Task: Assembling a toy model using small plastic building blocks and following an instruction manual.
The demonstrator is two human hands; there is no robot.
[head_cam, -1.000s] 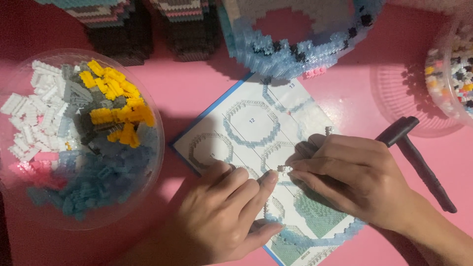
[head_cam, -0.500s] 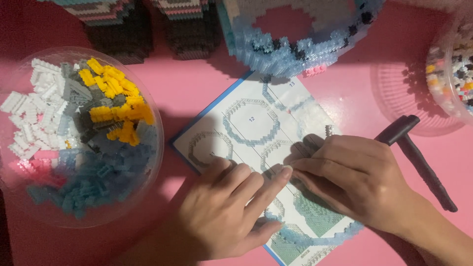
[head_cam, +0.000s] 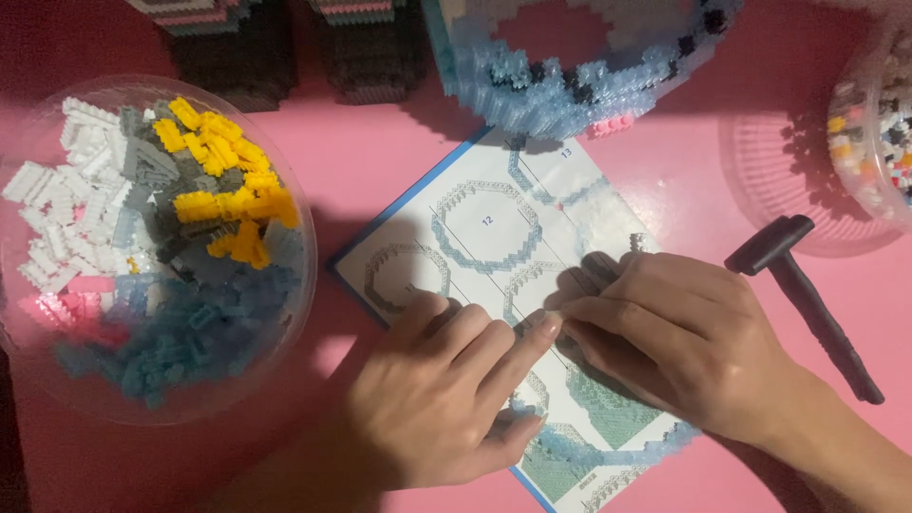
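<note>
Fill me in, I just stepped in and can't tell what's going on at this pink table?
A person is working with tiny building bricks. Both hands, the left hand and the right hand, press together over an instruction sheet, fingertips meeting on something too small to make out. A clear bowl of white, grey, yellow and blue bricks sits at the left, a small black hammer lies at the right, and a partly built pale-blue ring model stands beyond the sheet.

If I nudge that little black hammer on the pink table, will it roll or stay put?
The hammer would probably pivot rather than roll: its crosswise head should stop the round-looking handle turning. It looks small and light, so it would likely slide easily on the smooth-looking table.
</note>
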